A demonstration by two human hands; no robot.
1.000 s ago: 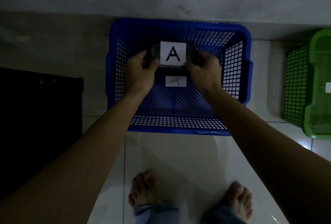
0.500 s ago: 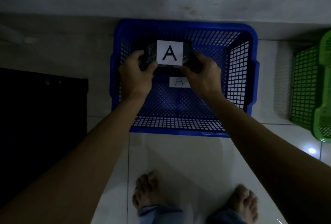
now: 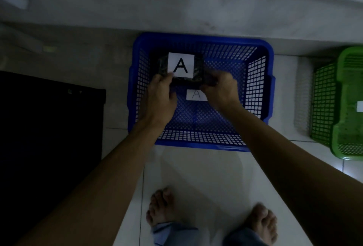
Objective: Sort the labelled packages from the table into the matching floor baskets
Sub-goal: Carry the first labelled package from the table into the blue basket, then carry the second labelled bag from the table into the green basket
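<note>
Hands, left (image 3: 160,92) and right (image 3: 221,88), grasping the A-labelled package (image 3: 181,66), should lower it gently into the blue basket's (image 3: 202,38) far-left corner.

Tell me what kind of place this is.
Probably a dim room in a home, set up for sorting: pale floor tiles, a blue basket and a green basket against a plain wall, and bare feet.

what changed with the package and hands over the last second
Little changed. Both hands kept their hold on the package, and it slid slightly toward the blue basket's left side; the left hand and right hand now grip nearer its lower edge. It has not been let go. The A label on the basket floor, the green basket and the feet stayed put.
</note>
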